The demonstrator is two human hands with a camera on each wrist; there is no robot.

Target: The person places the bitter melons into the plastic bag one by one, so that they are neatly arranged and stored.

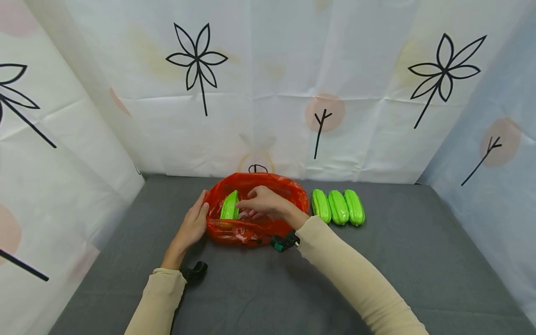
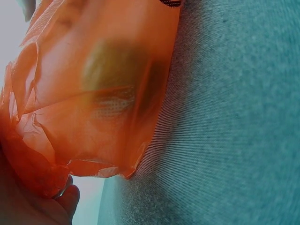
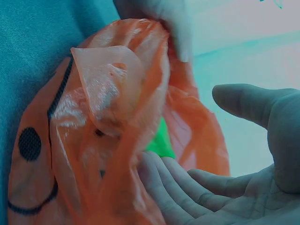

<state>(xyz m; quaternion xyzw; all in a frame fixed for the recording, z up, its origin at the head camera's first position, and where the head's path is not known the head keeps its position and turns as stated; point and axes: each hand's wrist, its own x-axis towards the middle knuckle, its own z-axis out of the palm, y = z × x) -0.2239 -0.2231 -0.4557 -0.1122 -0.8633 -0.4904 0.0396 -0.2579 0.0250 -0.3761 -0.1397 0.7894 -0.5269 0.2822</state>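
A red plastic bag (image 1: 251, 235) lies with its mouth held wide, at the middle of the table's far part. My left hand (image 1: 196, 221) grips its left rim; in the left wrist view the thumb (image 2: 70, 200) shows beside the bunched film. Inside the bag stands a bright green, ridged, long toy vegetable (image 1: 229, 205). My right hand (image 1: 264, 203) reaches over the mouth, just right of that piece. In the right wrist view its thumb (image 3: 241, 101) is well apart from the fingers, whose tips lie close to the green piece; contact is unclear.
Three more green ridged toy vegetables, the middle one (image 1: 338, 207) among them, lie side by side right of the bag. Grey cloth (image 1: 259, 298) covers the table. A white printed curtain (image 1: 276, 70) stands behind and at both sides.
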